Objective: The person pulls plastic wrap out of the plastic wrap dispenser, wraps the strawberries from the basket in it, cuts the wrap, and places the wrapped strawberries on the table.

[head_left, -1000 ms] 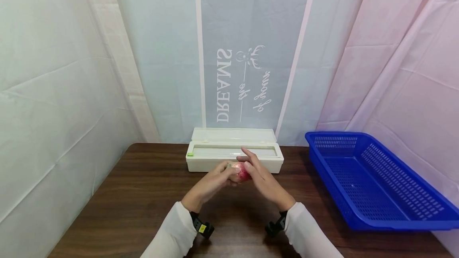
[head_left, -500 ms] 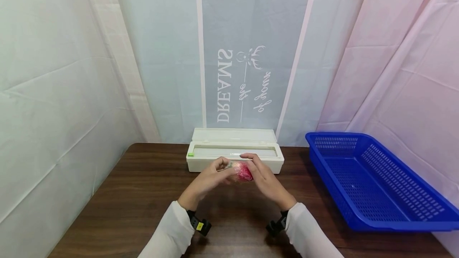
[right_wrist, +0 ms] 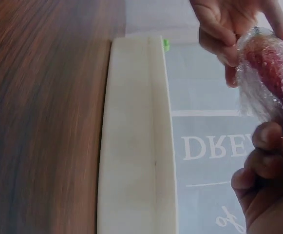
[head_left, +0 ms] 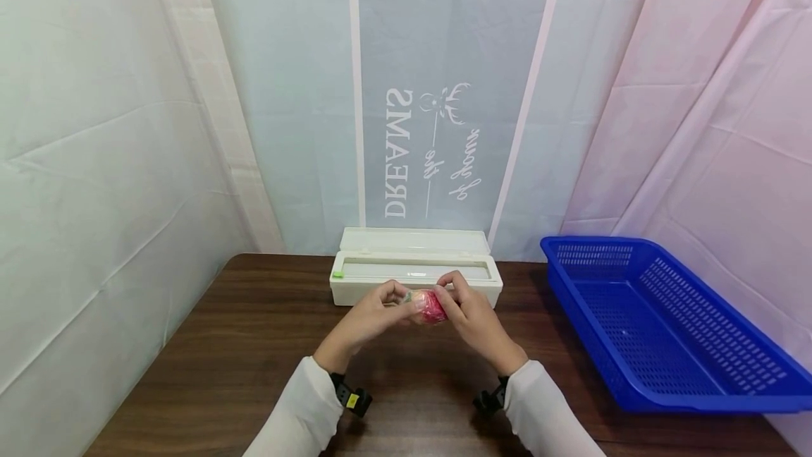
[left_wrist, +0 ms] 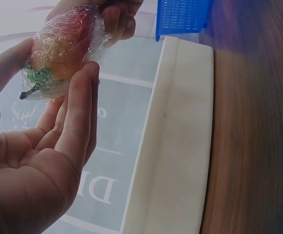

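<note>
A red-and-yellow fruit [head_left: 428,306] with a green leaf and dark stem is wrapped in crinkled cling film [left_wrist: 66,24]. My left hand [head_left: 364,323] grips its leafy yellow end between thumb and fingers, seen closely in the left wrist view. At the red end, my right hand [head_left: 472,319] pinches the wrapped fruit, its other fingers curled in. Loose film bunches near those fingers in the right wrist view. Both hands hold the fruit in front of a long white cling film box [head_left: 415,277], whose lid [head_left: 415,240] is raised. A green tab [head_left: 338,274] sits at its left end.
A blue perforated plastic basket [head_left: 605,351] stands at the right on the dark wooden table [head_left: 209,358]. Behind the table hangs a pale blue-grey cloth [head_left: 304,104] with mirrored lettering. Pale cloth walls [head_left: 108,161] enclose both sides.
My right fingers go from stretched out against the fruit to bent and pinching its red end. The left fingers are more arched on top. The fruit has turned slightly, staying over the same spot.
</note>
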`<state>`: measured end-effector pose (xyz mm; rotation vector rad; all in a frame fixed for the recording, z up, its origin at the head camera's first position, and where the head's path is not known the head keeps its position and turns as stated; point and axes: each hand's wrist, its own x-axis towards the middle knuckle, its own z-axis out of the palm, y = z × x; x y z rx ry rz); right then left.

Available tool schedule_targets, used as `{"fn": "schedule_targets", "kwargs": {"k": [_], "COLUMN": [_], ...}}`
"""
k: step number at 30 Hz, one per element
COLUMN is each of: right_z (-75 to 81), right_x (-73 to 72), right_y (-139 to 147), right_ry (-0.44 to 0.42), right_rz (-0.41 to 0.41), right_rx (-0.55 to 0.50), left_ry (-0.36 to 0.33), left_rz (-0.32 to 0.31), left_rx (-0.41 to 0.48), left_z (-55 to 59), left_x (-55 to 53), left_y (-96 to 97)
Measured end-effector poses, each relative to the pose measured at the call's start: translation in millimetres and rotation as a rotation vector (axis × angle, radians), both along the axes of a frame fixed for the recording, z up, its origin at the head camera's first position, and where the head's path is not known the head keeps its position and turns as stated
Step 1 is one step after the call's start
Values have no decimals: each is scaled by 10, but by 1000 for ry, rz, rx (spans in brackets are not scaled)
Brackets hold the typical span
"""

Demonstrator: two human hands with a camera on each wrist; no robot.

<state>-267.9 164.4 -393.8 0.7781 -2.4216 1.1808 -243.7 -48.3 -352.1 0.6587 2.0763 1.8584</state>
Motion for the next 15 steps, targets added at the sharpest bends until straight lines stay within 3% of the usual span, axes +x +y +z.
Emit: {"fn": "schedule_targets", "kwargs": {"k": [7, 13, 15], "right_z": [23, 45, 53], "right_x": [15, 14, 18], "right_y": [-2, 2, -2], "right_ry": [-21, -137, -218], "right_rz": [-92, -106, -79], "right_rx": [-12, -81, -113], "left_ry": [27, 20, 20], "left_rz": [32, 47, 49], "left_rx": [-25, 4, 9], "left_z": [-17, -25, -26], "left_x": [-7, -19, -23], "left_y": [1, 8, 11]}}
